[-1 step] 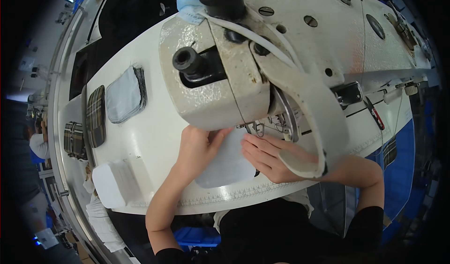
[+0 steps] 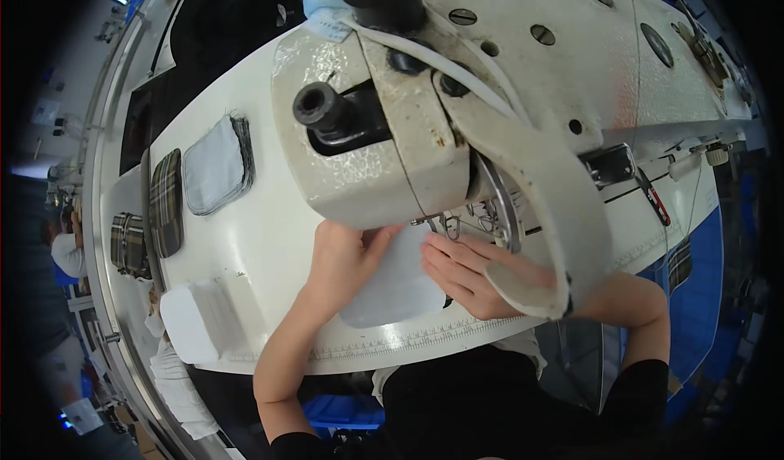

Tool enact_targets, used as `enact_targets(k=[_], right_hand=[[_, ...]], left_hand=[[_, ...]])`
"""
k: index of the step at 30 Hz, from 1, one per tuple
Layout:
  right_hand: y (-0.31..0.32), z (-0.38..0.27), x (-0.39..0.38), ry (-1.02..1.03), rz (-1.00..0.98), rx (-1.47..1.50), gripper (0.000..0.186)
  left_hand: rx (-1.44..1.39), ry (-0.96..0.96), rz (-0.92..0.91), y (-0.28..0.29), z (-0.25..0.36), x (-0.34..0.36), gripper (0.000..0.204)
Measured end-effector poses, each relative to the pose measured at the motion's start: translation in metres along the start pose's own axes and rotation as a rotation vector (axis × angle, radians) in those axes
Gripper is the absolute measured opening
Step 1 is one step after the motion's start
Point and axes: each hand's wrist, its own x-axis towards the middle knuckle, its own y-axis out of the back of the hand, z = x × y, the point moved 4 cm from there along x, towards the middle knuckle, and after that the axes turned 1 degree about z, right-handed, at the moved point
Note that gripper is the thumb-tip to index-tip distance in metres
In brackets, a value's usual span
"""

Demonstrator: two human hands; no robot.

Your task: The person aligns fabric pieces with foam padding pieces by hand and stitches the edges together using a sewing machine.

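Observation:
A rounded white fabric piece (image 2: 392, 288) lies flat on the sewing table, under the head of a cream sewing machine (image 2: 359, 174). A bit of dark cloth shows at its right edge. At the upper left edge of the piece, my left hand (image 2: 339, 256) is closed, thumb and forefinger together on it; the machine head hides its other fingertips. My right hand (image 2: 465, 276) rests on the right side of the piece, fingers stretched out side by side and lying flat, close to the presser foot (image 2: 447, 226). The right thumb is hidden.
To the left are a stack of white pieces (image 2: 189, 323), a stack of grey-backed pieces (image 2: 216, 166) and plaid pieces (image 2: 166, 203). Red-and-black thread snips (image 2: 655, 199) lie right of the machine. A curved cream guard (image 2: 563, 231) overhangs my right wrist. A ruler strip (image 2: 384, 346) follows the front edge.

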Motion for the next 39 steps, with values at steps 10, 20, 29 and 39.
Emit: enact_targets(k=[10, 20, 29, 39], right_hand=[[-0.005, -0.002, -0.002, -0.029, 0.003, 0.056, 0.038], [-0.007, -0.004, -0.003, -0.042, 0.008, 0.056, 0.038], [-0.002, -0.005, 0.001, -0.071, 0.014, 0.003, 0.042], [-0.013, 0.018, -0.005, -0.120, 0.014, -0.084, 0.046]], left_hand=[[-0.003, 0.022, -0.001, -0.002, -0.008, -0.001, 0.016], [-0.007, 0.053, -0.011, -0.005, -0.013, -0.003, 0.020], [0.304, -0.521, 0.063, -0.020, 0.013, -0.032, 0.024], [0.284, -0.400, -0.158, -0.024, -0.032, -0.003, 0.033]])
